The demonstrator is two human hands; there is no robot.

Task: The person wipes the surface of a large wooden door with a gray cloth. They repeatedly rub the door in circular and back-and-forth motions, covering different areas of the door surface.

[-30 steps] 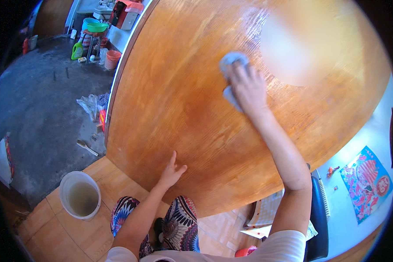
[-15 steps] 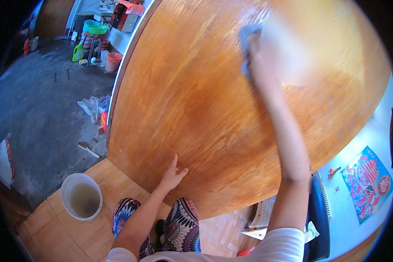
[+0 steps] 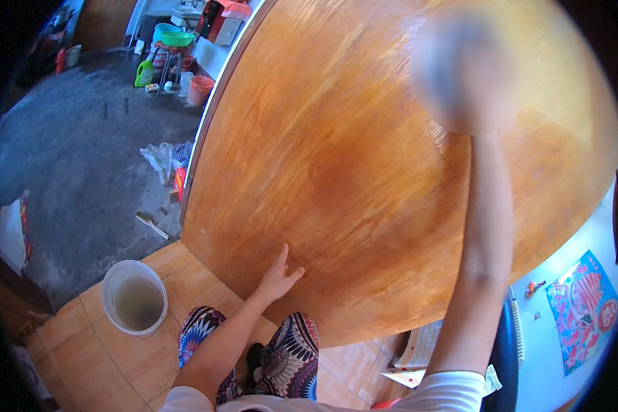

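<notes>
A large brown wooden door [image 3: 323, 178] with a glossy grain fills the middle of the view. High on its right side my right hand [image 3: 486, 110] is closed on a grey-blue cloth [image 3: 453, 65], pressed to the wood; a blur covers much of both. My right arm is stretched out nearly straight. Low on the door, my left hand [image 3: 279, 280] holds nothing. Its index finger and thumb are extended and apart, at or close to the wood; whether they touch it I cannot tell.
A white bucket [image 3: 134, 297] of murky water stands on the tiles at my left. Beyond lie a brush [image 3: 151, 224] and a plastic bag [image 3: 159, 162] on the dark floor. Farther off are a stool with a green basin [image 3: 176, 39] and a pink bucket [image 3: 200, 90].
My right hand has moved to the right across the upper door with the cloth, and the arm has straightened. My left hand keeps its pose; the whole view has shifted slightly.
</notes>
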